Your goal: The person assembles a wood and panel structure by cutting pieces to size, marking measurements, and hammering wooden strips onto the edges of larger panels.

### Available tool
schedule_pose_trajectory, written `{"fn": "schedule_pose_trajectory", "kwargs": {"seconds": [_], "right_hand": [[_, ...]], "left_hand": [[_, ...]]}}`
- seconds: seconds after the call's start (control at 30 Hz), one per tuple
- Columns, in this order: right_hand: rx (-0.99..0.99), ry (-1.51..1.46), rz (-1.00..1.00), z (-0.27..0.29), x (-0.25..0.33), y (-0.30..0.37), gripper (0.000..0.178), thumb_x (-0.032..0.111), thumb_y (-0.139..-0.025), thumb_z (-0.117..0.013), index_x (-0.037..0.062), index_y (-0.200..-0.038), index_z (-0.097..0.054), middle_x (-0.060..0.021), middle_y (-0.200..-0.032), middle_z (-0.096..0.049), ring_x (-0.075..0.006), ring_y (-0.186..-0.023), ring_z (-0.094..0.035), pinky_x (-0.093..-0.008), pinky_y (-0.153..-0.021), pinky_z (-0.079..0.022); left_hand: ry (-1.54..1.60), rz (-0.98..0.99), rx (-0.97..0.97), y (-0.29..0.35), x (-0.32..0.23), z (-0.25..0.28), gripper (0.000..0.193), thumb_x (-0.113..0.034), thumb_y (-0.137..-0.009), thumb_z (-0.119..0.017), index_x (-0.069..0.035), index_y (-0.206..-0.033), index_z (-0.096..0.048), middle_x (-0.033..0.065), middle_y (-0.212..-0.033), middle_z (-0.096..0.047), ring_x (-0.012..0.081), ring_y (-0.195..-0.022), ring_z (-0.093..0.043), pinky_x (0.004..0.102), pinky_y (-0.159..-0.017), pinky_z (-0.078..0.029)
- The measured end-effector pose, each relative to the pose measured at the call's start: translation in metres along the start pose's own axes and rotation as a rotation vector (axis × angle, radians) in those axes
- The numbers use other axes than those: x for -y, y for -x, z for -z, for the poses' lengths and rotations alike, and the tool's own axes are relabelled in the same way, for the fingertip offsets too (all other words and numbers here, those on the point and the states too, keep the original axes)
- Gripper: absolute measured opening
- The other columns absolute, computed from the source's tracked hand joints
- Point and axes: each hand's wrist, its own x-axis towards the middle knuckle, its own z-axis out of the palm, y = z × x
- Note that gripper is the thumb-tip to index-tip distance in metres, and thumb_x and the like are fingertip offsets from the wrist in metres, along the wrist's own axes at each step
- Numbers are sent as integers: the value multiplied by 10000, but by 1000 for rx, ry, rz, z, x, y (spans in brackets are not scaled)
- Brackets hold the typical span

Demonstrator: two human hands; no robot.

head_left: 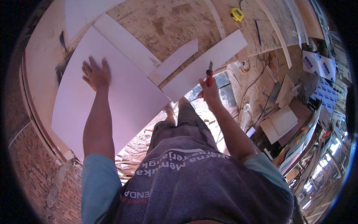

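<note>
At the left, your large pale sheet (128, 89) lies flat on the bench (158, 24), in one piece; no cut or mark shows across it, so any cutting there appears not yet done. Your left hand (97, 72) rests palm down on it, fingers spread wide and gripping nothing, the forearm reaching nearly straight ahead.

Just right of the sheet, a pale board (128, 39), a narrow strip with a slanted end (177, 59) and a longer strip (223, 48) lie as separate pieces. These appear already cut; whether they come from the sheet cannot be told.

Farther right, your right hand (210, 91) is closed around a red knife (209, 77), its tip pointing away from you, elbow bent. The knife overlaps the longer strip in view; contact cannot be confirmed. Beyond it sits a yellow tape measure (236, 14).
</note>
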Motion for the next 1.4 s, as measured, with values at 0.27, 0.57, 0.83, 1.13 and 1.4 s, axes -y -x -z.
{"fn": "schedule_pose_trajectory", "kwargs": {"seconds": [0.27, 0.57, 0.83, 1.13, 1.4], "right_hand": [[-51, -211, 264, 23, 29, -21, 257, 49, -927, -710, 104, -1077, -508, 11, -827, -541, -86, -582, -545, -248, -483, -484], [-872, 1039, 874, 90, 181, -149, 267, 189, -919, -753, 51, -1066, -578, -105, -838, -672, -275, -757, -665, -410, -656, -540], [673, 1320, 940, -46, 137, -109, 392, 234, -766, -813, 130, -1076, -597, -94, -1166, -669, -343, -927, -701, -476, -738, -554], [351, 1227, 871, -4, 180, -145, 403, 231, -788, -816, 120, -1136, -645, -88, -1167, -665, -350, -923, -695, -439, -768, -565], [486, 837, 659, -133, 166, -71, 412, 244, -839, -777, 61, -1183, -647, -223, -980, -671, -391, -926, -667, -493, -813, -517]], "left_hand": [[23, -13, -56, 3, 4, 0, 778, -669, -974, -443, -242, -1604, -288, 157, -1661, -233, 348, -1536, -207, 621, -1204, -178], [-5, 28, -22, 3, -1, 12, 774, -646, -967, -467, -240, -1602, -290, 111, -1672, -211, 286, -1551, -166, 567, -1234, -143], [-52, 68, 11, -2, -5, 9, 775, -661, -954, -465, -273, -1601, -290, 74, -1683, -186, 249, -1561, -136, 521, -1255, -111], [-21, 57, -6, 3, -4, 15, 779, -645, -964, -482, -253, -1605, -278, 105, -1670, -232, 299, -1541, -205, 581, -1227, -166], [24, 34, 40, -8, -13, 22, 774, -613, -955, -517, -236, -1597, -304, 100, -1676, -195, 280, -1556, -145, 538, -1251, -116]]}}
